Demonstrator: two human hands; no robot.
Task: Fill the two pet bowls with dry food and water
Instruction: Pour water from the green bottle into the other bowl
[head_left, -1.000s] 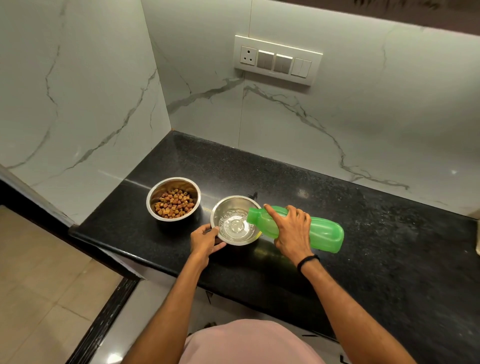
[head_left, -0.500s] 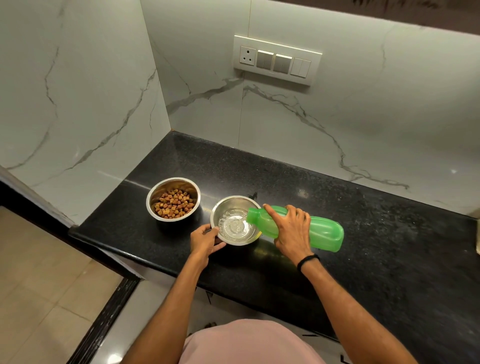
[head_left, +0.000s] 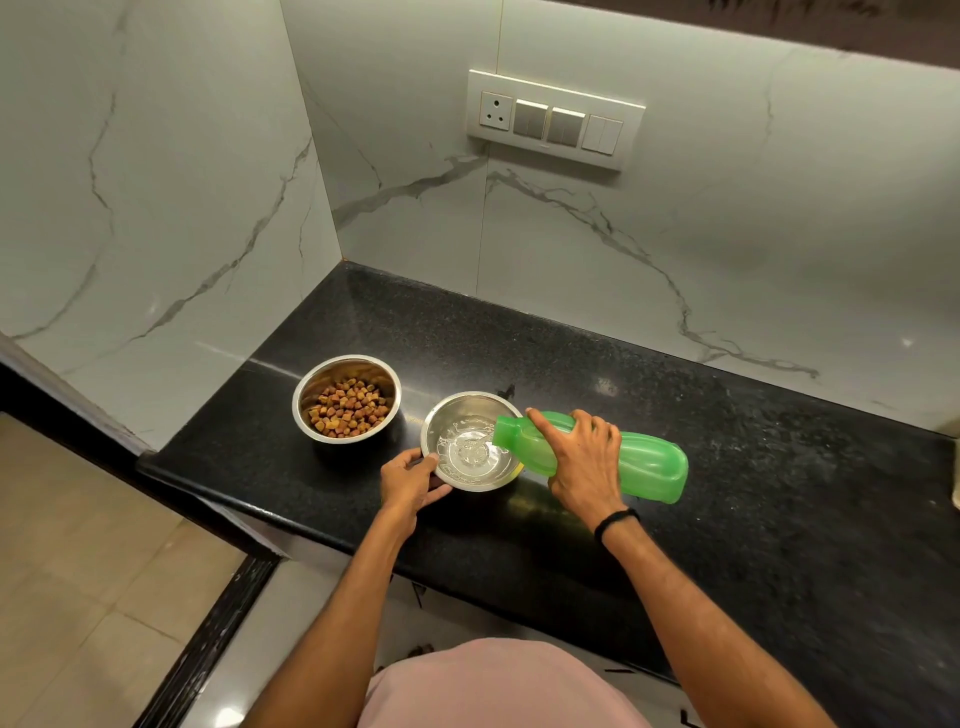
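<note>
Gripping the tilted green bottle (head_left: 647, 462), right hand (head_left: 584, 465) pours; left hand (head_left: 408, 480) holds bowl (head_left: 460, 408) rim near counter (head_left: 311, 501) edge.

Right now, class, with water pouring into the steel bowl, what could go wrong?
The mouth of the green bottle sits inside the rim of the water bowl, so water may splash onto the black countertop. The left hand holds that bowl near the counter edge; a nudge could tip it.

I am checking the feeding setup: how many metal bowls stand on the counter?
2. The food bowl stands near the left wall. The water bowl is right of it, held by the left hand, below the green bottle. None seems hidden.
</note>
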